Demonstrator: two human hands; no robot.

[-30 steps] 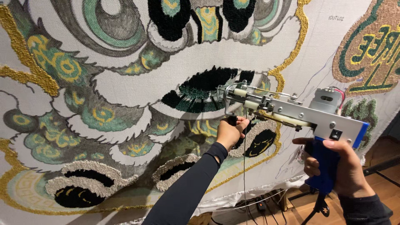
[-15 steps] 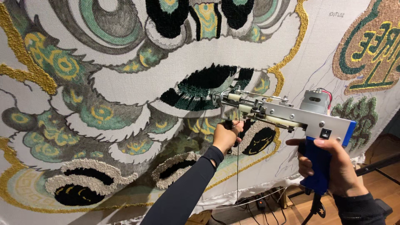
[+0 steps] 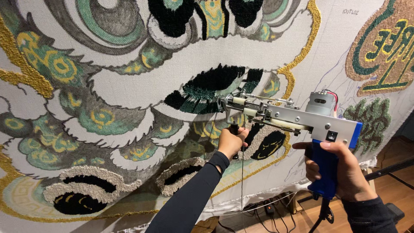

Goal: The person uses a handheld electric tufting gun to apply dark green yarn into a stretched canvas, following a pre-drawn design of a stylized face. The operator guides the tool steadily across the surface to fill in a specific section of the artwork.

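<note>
Tufting is under way — right hand (image 3: 340, 172) clamped on the tufting gun (image 3: 293, 118), left hand (image 3: 232, 142) gripping its front handle (image 3: 235, 129) against the cloth (image 3: 129, 90) — next calls for steady guiding pressure.

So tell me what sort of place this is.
Most likely a rug-tufting studio or workshop. A large stretched cloth hangs upright, partly filled with tufted yarn in green, gold and black. The right hand holds a tufting gun by its blue grip, the left hand steadies its front handle, and cables lie on the wooden floor.
</note>
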